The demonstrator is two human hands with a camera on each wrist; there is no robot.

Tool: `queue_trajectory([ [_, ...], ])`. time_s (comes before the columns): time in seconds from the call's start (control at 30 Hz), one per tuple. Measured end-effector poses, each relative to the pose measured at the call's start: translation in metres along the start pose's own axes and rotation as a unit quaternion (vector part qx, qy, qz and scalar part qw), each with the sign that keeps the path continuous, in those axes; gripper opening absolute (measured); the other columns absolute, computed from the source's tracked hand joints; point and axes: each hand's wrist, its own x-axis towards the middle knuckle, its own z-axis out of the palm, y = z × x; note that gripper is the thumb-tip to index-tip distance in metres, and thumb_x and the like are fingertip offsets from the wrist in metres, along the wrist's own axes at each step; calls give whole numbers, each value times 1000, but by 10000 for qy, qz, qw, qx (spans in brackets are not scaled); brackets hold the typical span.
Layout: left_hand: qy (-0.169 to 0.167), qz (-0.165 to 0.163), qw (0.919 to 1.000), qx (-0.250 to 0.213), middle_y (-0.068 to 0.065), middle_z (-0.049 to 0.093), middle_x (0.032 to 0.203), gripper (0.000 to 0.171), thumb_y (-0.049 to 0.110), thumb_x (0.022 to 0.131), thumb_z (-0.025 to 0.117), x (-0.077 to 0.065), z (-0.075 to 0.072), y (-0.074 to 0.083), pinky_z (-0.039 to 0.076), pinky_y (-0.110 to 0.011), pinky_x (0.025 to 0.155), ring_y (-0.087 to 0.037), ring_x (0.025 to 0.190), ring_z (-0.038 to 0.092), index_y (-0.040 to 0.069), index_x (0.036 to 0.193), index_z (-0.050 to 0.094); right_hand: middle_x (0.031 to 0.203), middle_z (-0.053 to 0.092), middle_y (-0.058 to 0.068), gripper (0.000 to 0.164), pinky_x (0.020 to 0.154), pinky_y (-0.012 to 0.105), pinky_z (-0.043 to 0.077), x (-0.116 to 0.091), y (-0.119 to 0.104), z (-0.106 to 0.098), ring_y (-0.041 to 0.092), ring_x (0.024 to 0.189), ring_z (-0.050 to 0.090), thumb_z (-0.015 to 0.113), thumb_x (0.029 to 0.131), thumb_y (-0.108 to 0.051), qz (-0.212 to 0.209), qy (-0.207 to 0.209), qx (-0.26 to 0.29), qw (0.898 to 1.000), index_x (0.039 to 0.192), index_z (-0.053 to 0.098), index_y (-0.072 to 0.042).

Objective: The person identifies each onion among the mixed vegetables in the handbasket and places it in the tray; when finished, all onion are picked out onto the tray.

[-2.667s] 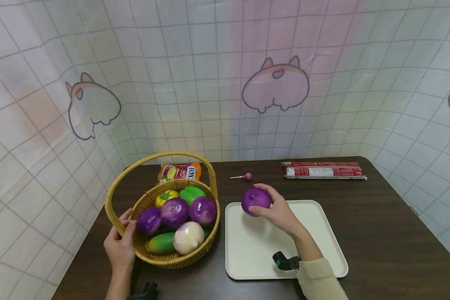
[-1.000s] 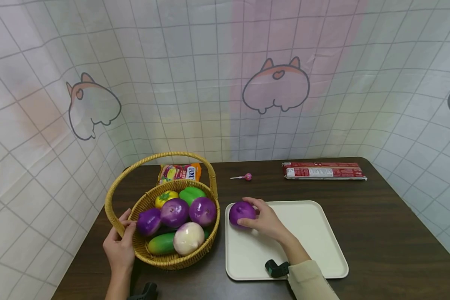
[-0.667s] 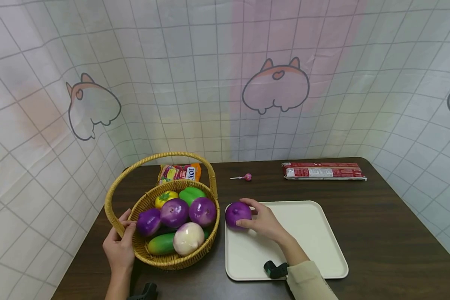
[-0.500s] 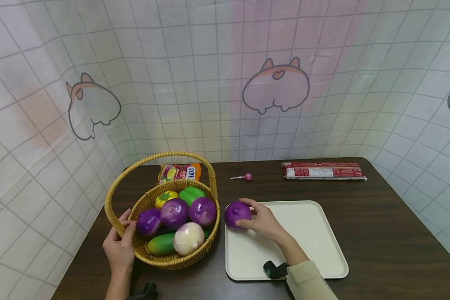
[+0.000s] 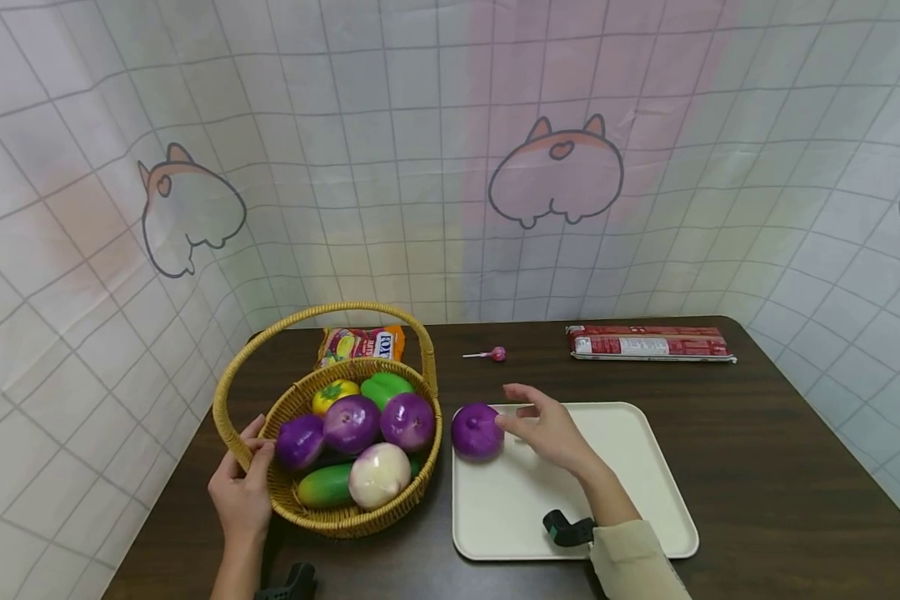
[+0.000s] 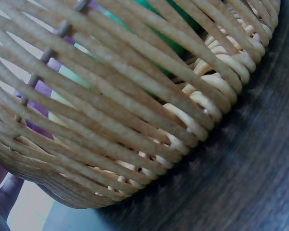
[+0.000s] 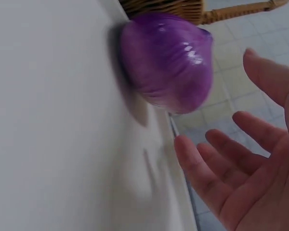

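A purple onion (image 5: 477, 432) sits at the left back corner of the white tray (image 5: 525, 521). Just to its right is my right hand (image 5: 553, 432), fingers spread and holding nothing; the right wrist view shows a gap between the hand (image 7: 253, 180) and the onion (image 7: 166, 62). At the left, my left hand (image 5: 242, 492) grips the wicker basket (image 5: 337, 528) by its side at the foot of the handle. Inside it lie several purple onions (image 5: 352, 423), a whitish one (image 5: 379, 476), a green cucumber (image 5: 326, 486), a green pepper (image 5: 385, 388) and a yellow one (image 5: 334, 395).
Behind the basket lies a colourful candy bag (image 5: 360, 344). A lollipop (image 5: 498, 354) rests near the back edge, and a long red packet (image 5: 649, 342) lies at the back right. A gridded cloth (image 5: 390, 167) hangs behind and around the dark table (image 5: 780, 475).
My right hand has carried the purple onion down and left to the tray's corner, then let go and drawn back to the right. The left hand has stayed on the basket.
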Motion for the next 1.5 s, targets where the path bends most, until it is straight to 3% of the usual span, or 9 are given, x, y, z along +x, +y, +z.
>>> queue_trajectory([
  [0.27, 6, -21, 9999, 130, -18, 64, 126, 14, 2, 92, 65, 0, -1, 0, 44, -11, 90, -7, 114, 60, -13, 92, 65, 124, 65, 9, 38, 86, 39, 54, -3, -21, -7, 21, 106, 62, 68, 93, -25, -488, 603, -112, 9969, 128, 61, -12],
  [0.47, -2, -47, 9999, 109, -18, 64, 126, 15, 2, 92, 65, 0, 0, 0, 44, -11, 89, -7, 114, 60, -13, 92, 65, 116, 69, 7, 30, 86, 39, 55, -9, -41, 5, 20, 102, 63, 67, 93, -18, -816, 787, 79, 9935, 122, 65, -9],
  [0.7, 62, -71, 9999, 131, -17, 65, 125, 18, 5, 92, 67, 1, 0, 0, 44, -11, 89, -7, 112, 61, -13, 91, 64, 110, 71, 1, 21, 84, 39, 55, -16, -64, 21, 16, 100, 65, 67, 93, -15, -1269, 808, 336, 9880, 114, 68, -14],
  [0.93, 104, -124, 9998, 141, -16, 66, 123, 18, 5, 92, 67, 0, 0, -1, 44, -11, 88, -5, 110, 61, -12, 89, 62, 112, 70, 4, 24, 91, 40, 53, -21, -71, 42, 22, 104, 65, 69, 92, -17, -1408, 280, 603, 9878, 115, 68, -10],
  [1.27, 44, -3, 10000, -86, -20, 64, 124, 17, 1, 91, 66, 1, 1, -4, 45, -12, 89, -8, 111, 62, -14, 89, 61, 117, 67, 8, 33, 94, 49, 50, -28, -81, 71, 28, 108, 62, 72, 89, -18, -1949, -407, 753, 9771, 119, 65, -7],
  [1.5, 60, -22, 10000, -69, -20, 64, 124, 17, 2, 92, 66, 1, 1, -5, 45, -12, 88, -8, 111, 62, -15, 90, 62, 121, 64, 1, 38, 93, 40, 51, -29, -85, 88, 21, 107, 60, 73, 87, -18, -1949, -852, 466, 9760, 123, 64, -8],
])
